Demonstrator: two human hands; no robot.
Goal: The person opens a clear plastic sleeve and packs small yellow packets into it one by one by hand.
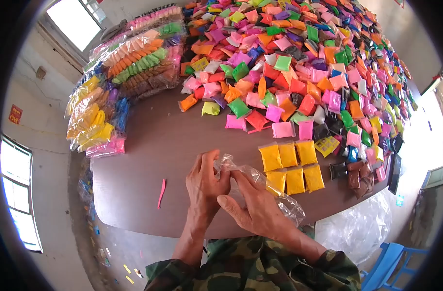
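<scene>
A crumpled clear plastic bag [293, 209] is between my hands, near the front edge of the table. My left hand [204, 182] pinches its gathered end between thumb and fingers. My right hand [255, 206] has its fingers closed on the same bag, while its thumb sticks out toward the left wrist. The rest of the bag trails to the right, behind and beside my right hand. Just beyond it, several yellow packets [295, 180] lie in two neat rows, and the bag's film overlaps the nearer row's left packet.
A large heap of colourful small packets [289, 72] covers the table's far and right side. Filled clear bags of sorted packets [139, 63] are stacked at the back left. A pink strip [161, 194] lies left of my hands. A blue stool [386, 264] stands lower right.
</scene>
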